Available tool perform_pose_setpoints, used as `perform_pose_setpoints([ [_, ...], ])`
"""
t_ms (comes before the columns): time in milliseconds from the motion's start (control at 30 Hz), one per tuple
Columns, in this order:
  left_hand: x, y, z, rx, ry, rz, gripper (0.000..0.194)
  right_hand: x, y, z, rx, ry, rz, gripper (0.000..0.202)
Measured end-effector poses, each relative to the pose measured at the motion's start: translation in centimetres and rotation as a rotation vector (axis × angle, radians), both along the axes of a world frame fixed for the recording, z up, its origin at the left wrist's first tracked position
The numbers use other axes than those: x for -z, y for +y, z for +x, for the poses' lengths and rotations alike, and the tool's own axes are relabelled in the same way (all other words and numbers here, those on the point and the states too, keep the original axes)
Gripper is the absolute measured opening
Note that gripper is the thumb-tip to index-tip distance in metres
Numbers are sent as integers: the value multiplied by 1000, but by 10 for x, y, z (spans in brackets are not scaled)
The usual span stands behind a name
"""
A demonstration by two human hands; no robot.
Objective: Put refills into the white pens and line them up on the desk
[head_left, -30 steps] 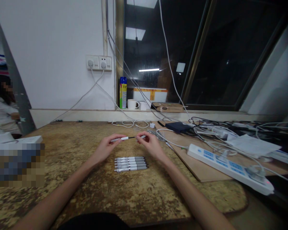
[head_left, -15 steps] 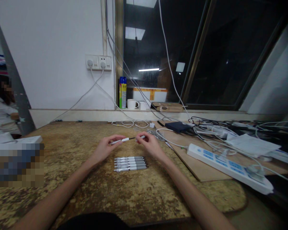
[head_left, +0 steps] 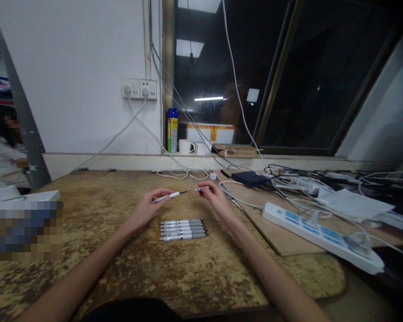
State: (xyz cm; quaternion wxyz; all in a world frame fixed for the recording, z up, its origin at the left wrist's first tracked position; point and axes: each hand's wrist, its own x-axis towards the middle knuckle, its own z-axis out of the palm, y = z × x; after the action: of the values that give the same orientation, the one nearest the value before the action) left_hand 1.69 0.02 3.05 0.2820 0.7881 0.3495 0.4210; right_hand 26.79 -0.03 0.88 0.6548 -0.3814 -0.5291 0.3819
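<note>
My left hand [head_left: 150, 203] is closed around a white pen barrel [head_left: 174, 194], and a thin dark refill [head_left: 184, 192] sticks out of its right end. Between the fingertips of my right hand [head_left: 215, 200] is a small greyish pen piece [head_left: 198, 189], mostly hidden by the fingers. A narrow gap separates that piece from the refill's tip. Below both hands, several white and grey pens [head_left: 183, 230] lie side by side on the worn wooden table [head_left: 121, 273], their grey ends to the right.
On the right, a white power strip [head_left: 322, 237] and tangled cables lie over a brown board [head_left: 272, 232]. A dark flat box [head_left: 250, 178] sits behind. A mug [head_left: 186, 146] and a spray can [head_left: 172, 130] stand on the sill. A person [head_left: 6, 147] is at far left.
My right hand has moved slightly right and up with the greyish piece, so more of the refill and its tip shows. My left hand stays nearly where it was.
</note>
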Motion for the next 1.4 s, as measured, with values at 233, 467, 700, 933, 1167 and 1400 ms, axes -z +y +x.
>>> perform_pose_setpoints([
  [233,-1,-3,1,23,7,-26,31,0,1,-1,-5,-39,-1,27],
  [467,-2,-4,2,38,-4,-56,33,-4,-4,-1,-44,-134,24,28],
  [700,-2,-5,4,81,-1,-51,31,-7,-13,-11,-127,-265,68,26],
  [933,-4,-9,6,89,-4,-51,28,-7,-16,-15,-154,-308,100,25],
  [1167,-4,-9,5,87,54,-22,28,0,-14,-16,-230,-299,6,34],
  [1400,-2,-7,5,71,28,-24,28,-6,-16,-13,-218,-283,35,27],
])
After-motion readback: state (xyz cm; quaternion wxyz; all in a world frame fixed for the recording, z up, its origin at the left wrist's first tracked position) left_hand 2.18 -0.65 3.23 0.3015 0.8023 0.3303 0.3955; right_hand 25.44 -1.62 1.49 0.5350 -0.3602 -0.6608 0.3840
